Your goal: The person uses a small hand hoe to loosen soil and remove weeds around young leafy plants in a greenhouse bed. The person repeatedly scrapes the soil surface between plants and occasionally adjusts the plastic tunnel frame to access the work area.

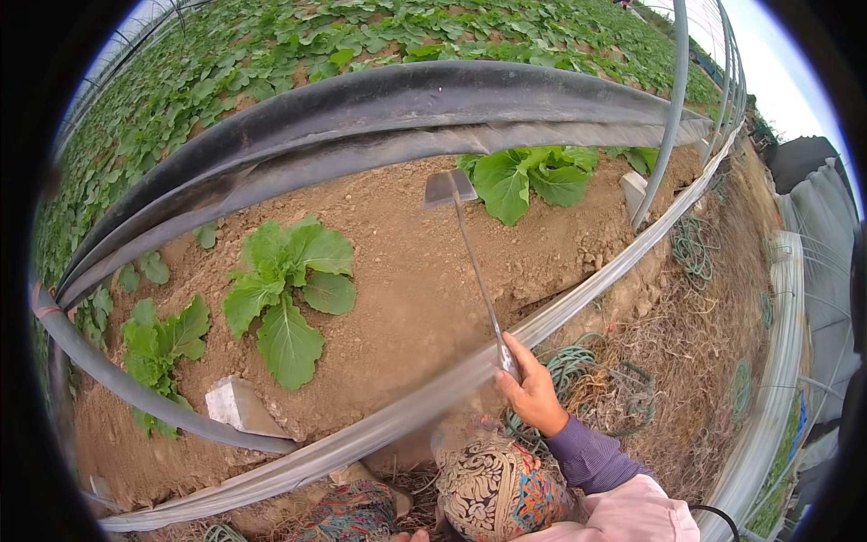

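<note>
My right hand [534, 394] grips the handle of a long-necked hand hoe [479, 271]. The hoe's flat metal blade [441, 190] is against or just above the brown soil, beside a leafy green plant [535, 177] that looks like cabbage or mustard greens. Another large leafy plant [288, 291] grows to the left of the hoe, with a smaller one [159, 342] farther left. Only the fingertips of my left hand [410, 536] show at the bottom edge, near my patterned trousers [488, 481]; the rest is cut off.
A rolled plastic film [420, 413] stretches between me and the soil. Beyond the plants hangs a thick dark sheet roll [406, 101]. Metal hoops [667, 115] rise from concrete blocks [240, 406]. Green rope [569, 366] lies on dry straw at right; vines [271, 40] cover the far field.
</note>
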The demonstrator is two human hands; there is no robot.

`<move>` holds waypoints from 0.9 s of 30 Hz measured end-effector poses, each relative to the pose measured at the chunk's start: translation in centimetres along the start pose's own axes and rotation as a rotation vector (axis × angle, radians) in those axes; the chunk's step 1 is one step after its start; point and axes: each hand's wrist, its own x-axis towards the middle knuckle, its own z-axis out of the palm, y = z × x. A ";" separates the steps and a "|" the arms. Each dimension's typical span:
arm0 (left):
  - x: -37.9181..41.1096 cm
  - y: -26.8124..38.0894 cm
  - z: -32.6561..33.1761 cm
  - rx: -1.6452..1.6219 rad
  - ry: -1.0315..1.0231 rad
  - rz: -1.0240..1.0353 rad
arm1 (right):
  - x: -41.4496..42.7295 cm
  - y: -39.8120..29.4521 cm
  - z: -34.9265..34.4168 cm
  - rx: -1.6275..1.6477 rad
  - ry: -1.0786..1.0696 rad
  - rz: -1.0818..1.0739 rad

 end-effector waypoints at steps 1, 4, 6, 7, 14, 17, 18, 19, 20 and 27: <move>0.0 0.0 0.0 0.004 -0.001 -0.003 | -0.8 0.8 -0.4 -0.108 0.036 -0.069; 0.0 -0.2 0.1 -0.002 0.016 0.012 | -1.6 2.1 -2.4 -0.293 0.056 -0.068; -0.1 -0.3 0.2 -0.010 0.025 0.025 | -1.3 0.5 -3.8 -0.242 -0.002 0.168; -0.1 -0.3 0.2 -0.013 0.028 0.033 | -1.1 -0.4 -4.1 -0.153 -0.043 0.365; -0.1 -0.2 0.4 0.006 0.022 0.021 | 0.5 -3.2 -3.3 0.197 0.143 0.050; 0.1 -0.1 0.3 0.007 0.015 0.012 | 2.6 -3.2 -2.1 0.082 0.152 -0.028; 0.2 -0.1 0.2 -0.006 0.017 0.027 | 3.9 -1.8 -2.8 0.010 0.084 -0.019; 0.2 -0.2 0.1 -0.016 0.020 0.041 | 4.9 -1.3 -3.2 0.064 0.069 0.095; 0.2 -0.2 0.2 -0.027 0.023 0.054 | 5.7 -1.1 -3.5 0.118 0.054 0.208; 0.3 -0.4 0.3 -0.032 0.018 0.000 | 4.5 0.4 -0.4 0.729 -0.241 0.212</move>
